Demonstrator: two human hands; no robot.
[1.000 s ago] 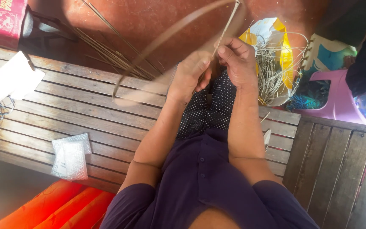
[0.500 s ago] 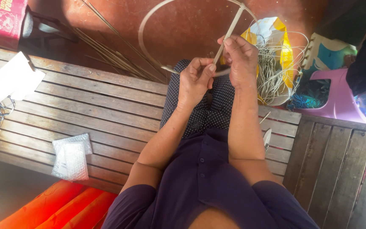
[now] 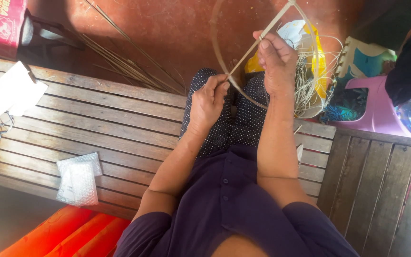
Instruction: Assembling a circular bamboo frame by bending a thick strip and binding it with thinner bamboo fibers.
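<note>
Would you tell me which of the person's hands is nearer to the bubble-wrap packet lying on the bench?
The left hand. It pinches the cane hoop over the lap, nearer the bubble-wrap packet on the wooden bench. The right hand grips a strip farther off, across the lap.

Near, a dark purple shirt (image 3: 234, 209) meets navy trousers (image 3: 236, 119) dotted white. The pale tan cane hoop (image 3: 217, 57) crosses a rust-red floor (image 3: 167, 28). Left, a grey-brown slatted bench (image 3: 96, 128) bears white paper (image 3: 10, 93); right, a pink stool (image 3: 376, 112); near left, orange cushions (image 3: 58, 235).
</note>
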